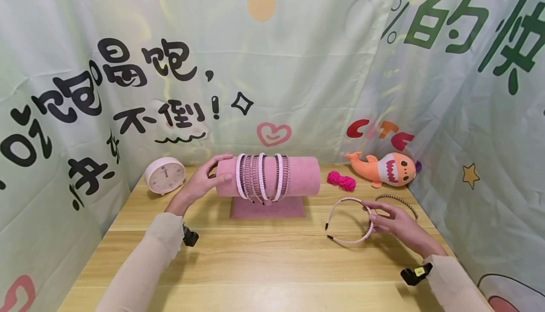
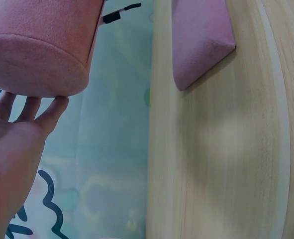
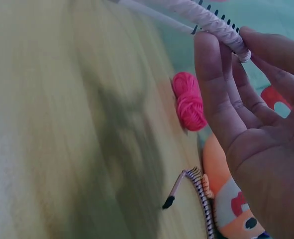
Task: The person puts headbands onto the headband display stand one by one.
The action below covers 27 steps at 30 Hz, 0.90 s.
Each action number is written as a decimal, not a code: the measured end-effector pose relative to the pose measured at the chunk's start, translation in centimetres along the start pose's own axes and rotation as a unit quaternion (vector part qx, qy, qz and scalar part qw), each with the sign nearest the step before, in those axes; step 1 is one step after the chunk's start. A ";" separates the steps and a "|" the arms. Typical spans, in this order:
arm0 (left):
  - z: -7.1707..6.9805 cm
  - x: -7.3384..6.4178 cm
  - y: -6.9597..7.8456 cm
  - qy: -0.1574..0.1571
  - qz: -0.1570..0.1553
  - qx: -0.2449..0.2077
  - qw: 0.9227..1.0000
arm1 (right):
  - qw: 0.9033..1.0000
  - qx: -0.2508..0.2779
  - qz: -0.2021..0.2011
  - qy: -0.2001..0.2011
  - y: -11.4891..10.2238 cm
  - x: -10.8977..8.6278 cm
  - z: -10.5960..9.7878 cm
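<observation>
A pink headband stand (image 1: 303,175) has a padded roll on a base. Several white and dark-toothed headbands (image 1: 262,177) are looped over the roll. At the roll's left end, my left hand (image 1: 203,175) grips it, thumb in front and fingers over the top. Fingertips touch the rim of the roll's round end (image 2: 37,69) in the left wrist view. My right hand (image 1: 399,225) pinches a pale pink wrapped headband (image 3: 214,22) with dark teeth, held above the table with its open ends to the left.
Behind my right hand lies a brown beaded headband (image 1: 402,200). Bright pink yarn (image 1: 341,181) and an orange plush shark (image 1: 389,169) sit at the back right. A round pink clock (image 1: 165,175) stands at the back left of the wooden table (image 1: 255,264). Printed curtains (image 1: 315,66) enclose it.
</observation>
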<state>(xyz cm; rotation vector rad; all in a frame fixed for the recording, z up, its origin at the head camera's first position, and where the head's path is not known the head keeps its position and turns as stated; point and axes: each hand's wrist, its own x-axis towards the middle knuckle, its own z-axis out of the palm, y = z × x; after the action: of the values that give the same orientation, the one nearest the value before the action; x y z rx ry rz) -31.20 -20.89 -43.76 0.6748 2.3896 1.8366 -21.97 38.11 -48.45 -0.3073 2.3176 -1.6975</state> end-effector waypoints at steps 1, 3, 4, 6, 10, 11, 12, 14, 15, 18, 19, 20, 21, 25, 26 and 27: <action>0.0 0.0 0.0 -0.001 0.000 0.000 1.000 | 1.000 -0.005 -0.004 0.001 -0.1 0.1 0.1; 0.0 -0.1 0.0 0.000 -0.001 -0.001 1.000 | 1.000 -0.010 -0.009 0.005 -0.4 0.4 0.2; 0.0 -0.1 0.0 0.000 -0.001 0.000 1.000 | 1.000 -0.013 -0.010 0.008 -0.6 0.6 0.3; 0.0 -0.1 0.0 0.000 0.000 0.002 1.000 | 1.000 -0.022 -0.012 0.014 -1.0 0.9 0.4; 0.0 0.0 0.0 0.001 0.000 0.003 1.000 | 0.999 -0.038 -0.012 0.023 -2.1 1.4 0.6; 0.0 0.0 0.0 0.001 0.000 0.002 1.000 | 0.999 -0.042 -0.011 0.025 -2.3 1.5 0.7; 0.0 0.0 0.0 0.000 0.000 0.002 1.000 | 0.998 -0.047 -0.010 0.026 -2.6 1.7 0.8; 0.0 0.0 0.0 0.000 -0.001 0.003 1.000 | 0.998 -0.057 -0.009 0.027 -3.0 1.9 0.9; 0.0 0.0 0.0 0.000 -0.001 0.003 1.000 | 0.998 -0.059 -0.011 0.027 -3.2 2.1 1.0; 0.0 0.1 0.0 0.000 0.000 0.008 1.000 | 0.998 -0.057 -0.019 0.025 -3.7 2.6 1.1; 0.0 0.1 -0.1 0.000 0.000 0.008 1.000 | 0.998 -0.055 -0.022 0.024 -3.9 2.8 1.2; 0.0 0.1 -0.1 0.000 0.000 0.009 1.000 | 0.998 -0.049 -0.027 0.023 -4.1 3.0 1.2; 0.0 0.1 -0.1 0.000 0.001 0.010 1.000 | 0.998 -0.044 -0.034 0.022 -4.3 3.2 1.3; 0.0 0.0 -0.2 -0.002 0.003 0.009 1.000 | 0.997 -0.039 -0.054 0.024 -5.2 3.9 1.4; -0.1 0.0 -0.3 -0.002 0.004 0.009 1.000 | 0.997 -0.039 -0.059 0.024 -5.4 4.1 1.4; -0.1 0.0 -0.3 -0.001 0.004 0.010 1.000 | 0.997 -0.042 -0.063 0.024 -5.6 4.3 1.4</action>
<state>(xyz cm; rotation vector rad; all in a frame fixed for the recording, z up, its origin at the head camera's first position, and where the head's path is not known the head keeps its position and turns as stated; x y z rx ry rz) -31.29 -21.02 -44.00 0.6905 2.4099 1.8167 -25.45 33.85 -43.82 -0.4429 2.4555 -1.6848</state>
